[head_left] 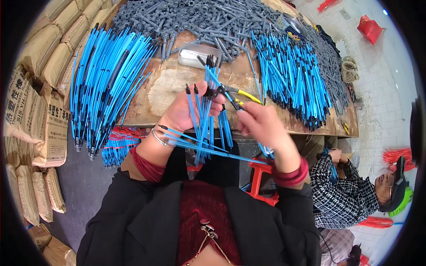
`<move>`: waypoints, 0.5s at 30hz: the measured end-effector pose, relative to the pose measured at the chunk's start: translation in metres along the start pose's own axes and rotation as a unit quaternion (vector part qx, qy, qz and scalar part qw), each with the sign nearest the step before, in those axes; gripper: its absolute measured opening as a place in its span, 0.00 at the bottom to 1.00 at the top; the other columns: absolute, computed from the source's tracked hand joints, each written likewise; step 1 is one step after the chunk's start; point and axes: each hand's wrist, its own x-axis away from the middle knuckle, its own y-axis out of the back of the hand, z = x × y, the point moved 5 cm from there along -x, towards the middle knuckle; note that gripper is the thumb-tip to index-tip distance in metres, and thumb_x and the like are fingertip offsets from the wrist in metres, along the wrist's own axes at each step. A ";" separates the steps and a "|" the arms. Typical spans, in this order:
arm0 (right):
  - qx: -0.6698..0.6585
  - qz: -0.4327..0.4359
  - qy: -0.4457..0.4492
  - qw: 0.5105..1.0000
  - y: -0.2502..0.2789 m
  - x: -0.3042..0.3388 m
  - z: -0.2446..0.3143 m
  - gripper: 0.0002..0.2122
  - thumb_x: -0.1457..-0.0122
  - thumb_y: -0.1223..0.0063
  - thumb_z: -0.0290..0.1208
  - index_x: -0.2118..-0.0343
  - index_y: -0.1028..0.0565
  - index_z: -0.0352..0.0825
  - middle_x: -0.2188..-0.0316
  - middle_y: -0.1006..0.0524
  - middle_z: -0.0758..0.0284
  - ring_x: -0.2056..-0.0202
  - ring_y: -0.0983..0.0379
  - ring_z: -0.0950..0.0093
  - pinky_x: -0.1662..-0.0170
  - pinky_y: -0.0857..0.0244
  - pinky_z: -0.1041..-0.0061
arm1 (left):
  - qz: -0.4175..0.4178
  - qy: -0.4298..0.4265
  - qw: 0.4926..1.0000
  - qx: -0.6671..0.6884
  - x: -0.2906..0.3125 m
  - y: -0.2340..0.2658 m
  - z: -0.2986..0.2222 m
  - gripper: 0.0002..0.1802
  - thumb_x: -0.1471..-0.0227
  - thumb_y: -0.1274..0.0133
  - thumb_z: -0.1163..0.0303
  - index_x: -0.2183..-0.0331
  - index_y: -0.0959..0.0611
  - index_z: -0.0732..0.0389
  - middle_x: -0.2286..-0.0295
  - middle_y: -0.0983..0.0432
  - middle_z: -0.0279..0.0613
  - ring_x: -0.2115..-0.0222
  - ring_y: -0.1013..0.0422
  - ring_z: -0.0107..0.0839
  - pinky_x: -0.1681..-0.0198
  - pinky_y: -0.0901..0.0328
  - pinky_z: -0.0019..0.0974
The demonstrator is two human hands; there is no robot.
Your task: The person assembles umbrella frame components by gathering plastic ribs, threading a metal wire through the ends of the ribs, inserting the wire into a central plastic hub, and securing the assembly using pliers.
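My left hand (pixel 188 108) is closed round a loose bundle of thin blue rods (pixel 204 119) with black tips, held above the table's front edge. Several of the rods fan out to the side over my lap. My right hand (pixel 262 124) is closed on the dark lower end of a single blue rod (pixel 213 77), which slants up and left across the bundle. Just beyond my right hand lie pliers with yellow handles (pixel 248 95). Past the bundle rests an open metal tin (pixel 199 55) with white pieces in it.
Grey plastic fittings (pixel 199 22) are heaped along the back of the wooden table (pixel 166 91). Piles of blue rods lie left (pixel 111 75) and right (pixel 290 75). Paper sacks (pixel 33 111) line the left side. A red stool (pixel 259 184) stands below; a co-worker (pixel 346 186) sits at the right.
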 end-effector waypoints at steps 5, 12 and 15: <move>0.144 0.010 0.138 0.980 -0.007 -0.011 0.003 0.11 0.44 0.52 0.37 0.70 0.27 0.32 0.83 0.28 0.59 0.79 0.28 0.64 0.74 0.36 0.72 | 0.043 -0.049 0.997 -0.031 -0.004 0.001 0.001 0.09 0.50 0.47 0.69 0.65 0.26 0.59 0.73 0.26 0.40 0.74 0.28 0.29 0.70 0.31 0.31; 0.505 -0.375 -0.003 0.778 0.102 -0.111 -0.083 0.12 0.48 0.50 0.39 0.70 0.26 0.34 0.72 0.25 0.59 0.67 0.28 0.60 0.66 0.34 0.62 | 0.100 -0.007 0.993 -0.060 0.010 -0.015 0.006 0.09 0.50 0.47 0.70 0.65 0.26 0.60 0.73 0.25 0.42 0.75 0.28 0.27 0.70 0.32 0.30; 0.617 -0.342 -0.088 0.703 0.100 -0.132 -0.103 0.15 0.50 0.48 0.43 0.69 0.26 0.34 0.69 0.25 0.59 0.66 0.28 0.62 0.64 0.34 0.61 | 0.050 -0.078 0.985 -0.142 0.019 -0.027 0.006 0.09 0.49 0.48 0.70 0.64 0.25 0.60 0.74 0.26 0.41 0.77 0.30 0.24 0.72 0.33 0.29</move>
